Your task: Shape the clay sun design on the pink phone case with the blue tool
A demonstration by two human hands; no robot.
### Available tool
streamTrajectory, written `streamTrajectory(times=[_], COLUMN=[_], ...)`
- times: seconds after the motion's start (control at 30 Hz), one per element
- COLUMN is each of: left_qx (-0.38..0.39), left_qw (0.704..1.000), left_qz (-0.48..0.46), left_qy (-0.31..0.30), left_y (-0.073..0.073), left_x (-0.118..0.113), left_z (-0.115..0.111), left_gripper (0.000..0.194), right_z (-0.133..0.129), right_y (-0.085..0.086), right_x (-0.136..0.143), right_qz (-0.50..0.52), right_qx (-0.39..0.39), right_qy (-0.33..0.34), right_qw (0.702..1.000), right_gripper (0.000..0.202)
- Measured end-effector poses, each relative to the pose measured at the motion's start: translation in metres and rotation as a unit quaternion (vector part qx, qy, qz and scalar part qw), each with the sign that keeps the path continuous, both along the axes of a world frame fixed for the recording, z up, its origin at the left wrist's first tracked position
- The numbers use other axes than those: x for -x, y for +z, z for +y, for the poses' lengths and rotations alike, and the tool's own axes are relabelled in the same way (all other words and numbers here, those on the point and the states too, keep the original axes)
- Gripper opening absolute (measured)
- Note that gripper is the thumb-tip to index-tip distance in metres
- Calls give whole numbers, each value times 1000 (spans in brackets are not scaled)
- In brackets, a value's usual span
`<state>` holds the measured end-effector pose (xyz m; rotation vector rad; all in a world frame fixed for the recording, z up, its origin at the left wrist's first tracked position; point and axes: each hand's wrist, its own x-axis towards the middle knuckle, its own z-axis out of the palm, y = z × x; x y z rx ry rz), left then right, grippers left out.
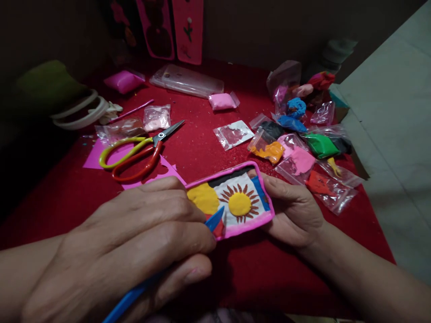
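My left hand (144, 237) is closed round a blue pointed tool (214, 219). The tool's tip lies over the white area of a clay-covered panel, just left of a yellow sun with brown rays (239, 204). A pink rim (266, 217) edges the rectangular panel, which also has yellow, black, red and blue patches. My right hand (296, 206) grips the panel at its right end, thumb at the upper right edge and the other fingers partly hidden behind it. My left hand covers the panel's left part.
Red and yellow handled scissors (134, 157) lie beyond my left hand on pink sheet scraps (96, 154). Several bags of coloured clay (299, 159) crowd the right of the red cloth (188, 134). Clear cases (186, 80) lie at the back; white rings (81, 112) are at the left.
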<state>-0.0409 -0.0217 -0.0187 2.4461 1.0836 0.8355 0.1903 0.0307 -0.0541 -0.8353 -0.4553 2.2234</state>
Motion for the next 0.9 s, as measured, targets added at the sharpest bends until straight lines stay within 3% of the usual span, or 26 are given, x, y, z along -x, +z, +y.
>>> streamTrajectory(times=[0.27, 0.47, 0.9], left_qx=[-21, -29, -57], left_qw=[1000, 997, 997], left_qz=[-16, -46, -43], left_qy=[-1, -51, -22], left_y=[-1, 1, -5], left_x=[-2, -5, -7], left_z=[6, 11, 12], left_gripper=[23, 20, 23], right_z=[-1, -2, -1], right_y=[-1, -1, -2], right_x=[0, 0, 0], right_qz=[15, 16, 38], right_qx=[11, 45, 26], right_qy=[-7, -33, -22], right_qw=[1000, 998, 999], right_gripper=[12, 16, 17])
